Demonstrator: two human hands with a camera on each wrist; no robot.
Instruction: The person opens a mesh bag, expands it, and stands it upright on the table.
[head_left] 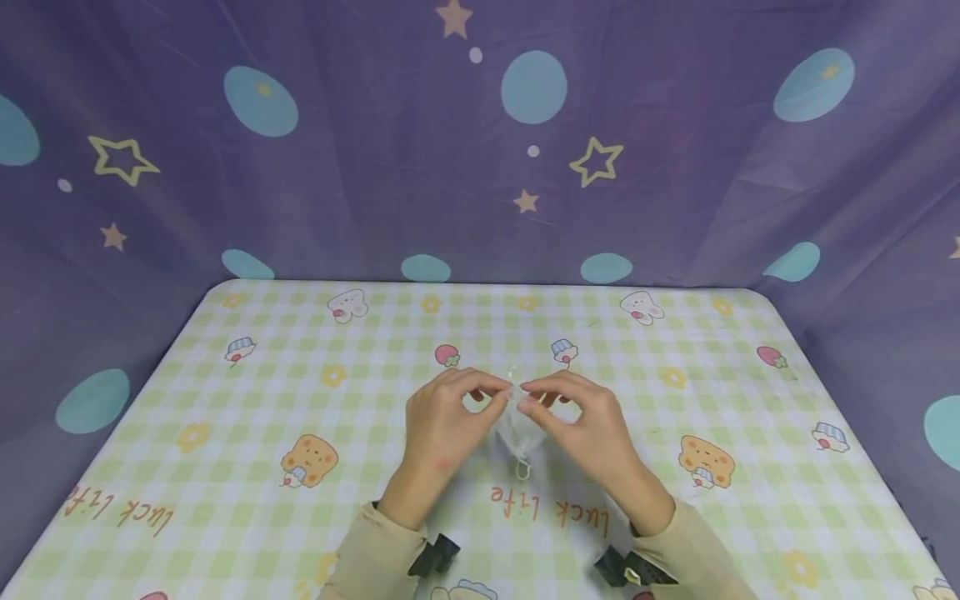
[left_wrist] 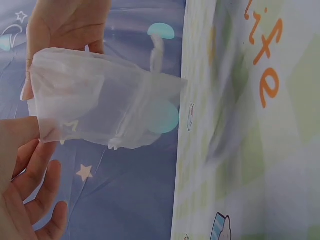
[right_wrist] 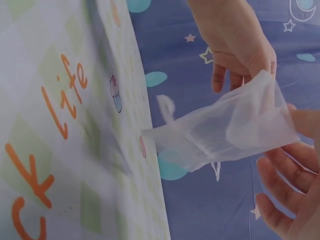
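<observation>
A small, translucent white drawstring pouch (head_left: 519,429) hangs between my two hands over the table. Its upper edge is pinched by thumb and fingertips of my left hand (head_left: 448,425) on one side and of my right hand (head_left: 592,429) on the other. Across the lower part of the pouch (left_wrist: 95,100), a gathered cord band (left_wrist: 131,112) shows in the left wrist view, with a cord loop (left_wrist: 157,55) sticking out. A whiter patch shows through the thin material (right_wrist: 245,125) in the right wrist view; whether it is a fold or something inside, I cannot tell.
A green-and-white checked tablecloth (head_left: 247,400) with cartoon prints covers the table under my hands. Behind the table's far edge hangs a purple curtain (head_left: 390,167) with stars and blue ovals. Dark wrist mounts (head_left: 435,556) sit by both sleeves.
</observation>
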